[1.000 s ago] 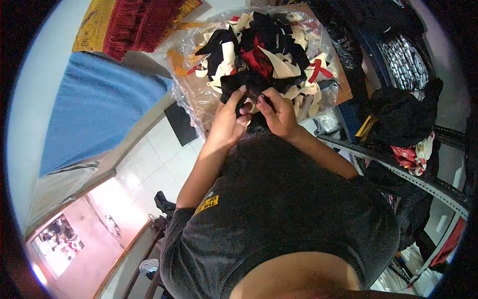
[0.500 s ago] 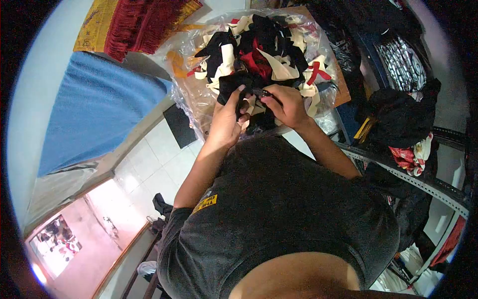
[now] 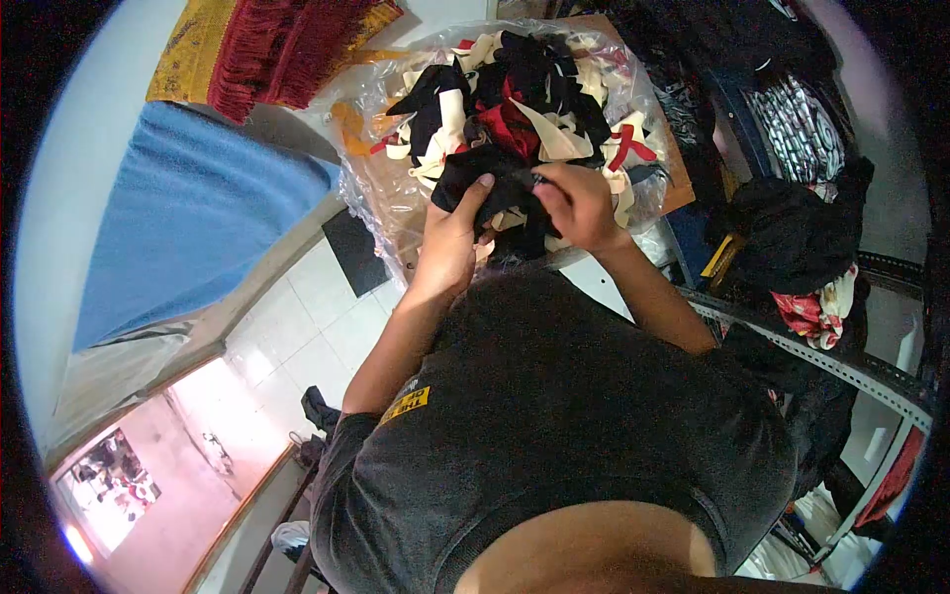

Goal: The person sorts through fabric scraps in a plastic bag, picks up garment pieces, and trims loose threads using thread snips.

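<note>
My left hand [image 3: 452,243] grips a piece of black fabric [image 3: 473,176], its thumb lying on top of the cloth. Close by on the right, my right hand [image 3: 582,206] has its fingers curled around a small dark item, of which only a speckled tip shows at the fingertips; its kind cannot be made out. Both hands are over a heap of cloth scraps in black, cream and red. A red scrap [image 3: 507,124] and a pointed cream scrap [image 3: 554,137] lie just beyond the black fabric.
Clear plastic sheeting [image 3: 381,198] lies around and under the scraps. A blue cloth [image 3: 198,218] hangs at the left, beside a fringed red textile [image 3: 267,59]. On the right stands a perforated metal rack [image 3: 792,342] with dark garments [image 3: 797,233].
My right hand has moved slightly to the right, away from my left fingers. The black fabric is spread wider over my left hand.
</note>
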Tool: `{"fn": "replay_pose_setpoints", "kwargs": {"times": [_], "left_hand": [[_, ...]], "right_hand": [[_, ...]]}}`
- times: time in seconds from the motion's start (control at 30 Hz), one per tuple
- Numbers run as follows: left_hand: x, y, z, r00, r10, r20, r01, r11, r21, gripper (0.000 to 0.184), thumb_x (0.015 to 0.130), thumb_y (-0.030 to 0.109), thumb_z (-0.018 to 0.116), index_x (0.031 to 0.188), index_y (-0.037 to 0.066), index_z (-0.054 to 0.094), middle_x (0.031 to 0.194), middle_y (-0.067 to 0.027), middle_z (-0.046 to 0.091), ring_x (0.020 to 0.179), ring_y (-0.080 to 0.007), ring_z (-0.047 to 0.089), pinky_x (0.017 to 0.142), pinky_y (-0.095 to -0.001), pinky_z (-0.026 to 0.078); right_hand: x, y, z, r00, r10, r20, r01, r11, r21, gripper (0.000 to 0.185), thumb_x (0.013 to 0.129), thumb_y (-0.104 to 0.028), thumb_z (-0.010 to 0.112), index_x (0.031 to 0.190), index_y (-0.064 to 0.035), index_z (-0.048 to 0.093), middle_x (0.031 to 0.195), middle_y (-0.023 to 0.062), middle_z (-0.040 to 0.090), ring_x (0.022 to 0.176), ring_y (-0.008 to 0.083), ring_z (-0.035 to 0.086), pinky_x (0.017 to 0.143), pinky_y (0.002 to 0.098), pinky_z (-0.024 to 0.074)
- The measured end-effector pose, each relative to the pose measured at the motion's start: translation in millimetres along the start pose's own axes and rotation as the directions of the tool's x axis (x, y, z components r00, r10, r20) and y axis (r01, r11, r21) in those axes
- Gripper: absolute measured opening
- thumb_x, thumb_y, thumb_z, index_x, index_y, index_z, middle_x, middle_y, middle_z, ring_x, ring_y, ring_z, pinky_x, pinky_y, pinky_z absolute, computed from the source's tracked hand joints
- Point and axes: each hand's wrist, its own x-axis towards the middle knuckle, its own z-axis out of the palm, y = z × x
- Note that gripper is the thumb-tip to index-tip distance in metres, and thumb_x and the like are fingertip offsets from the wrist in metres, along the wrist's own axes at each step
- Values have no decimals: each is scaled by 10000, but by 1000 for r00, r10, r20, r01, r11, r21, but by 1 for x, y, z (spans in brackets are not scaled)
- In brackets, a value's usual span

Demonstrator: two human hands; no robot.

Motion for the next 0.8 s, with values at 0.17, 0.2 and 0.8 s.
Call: {"fn": "replay_pose_setpoints", "kwargs": {"times": [0.17,0.2,0.8], "left_hand": [[2,-3,-3,999,-5,40,3,999,45,268,948,220,629,1166,72,576,879,-42,639,713,-129,608,588,-240,463],[0,-1,-1,999,-43,-7,42,998,-38,284,955,212,613,1185,52,568,903,-56,644,738,-144,619,620,-255,483],[17,-18,-27,999,9,31,2,944,-330,376,1017,297,509,1260,13,546,1152,-126,661,1067,-243,646,929,-372,517]], "right_hand": [[7,-7,-4,1000,6,-22,-4,998,65,247,957,-249,619,981,-3,632,770,134,657,661,285,662,603,355,501],[4,-6,1,1000,10,-24,-8,998,65,247,957,-249,619,981,-3,632,770,134,657,661,285,662,603,355,501],[-4,-5,23,969,107,221,-122,991,51,267,910,-271,678,937,-12,620,760,148,630,665,334,648,588,399,482]]}}
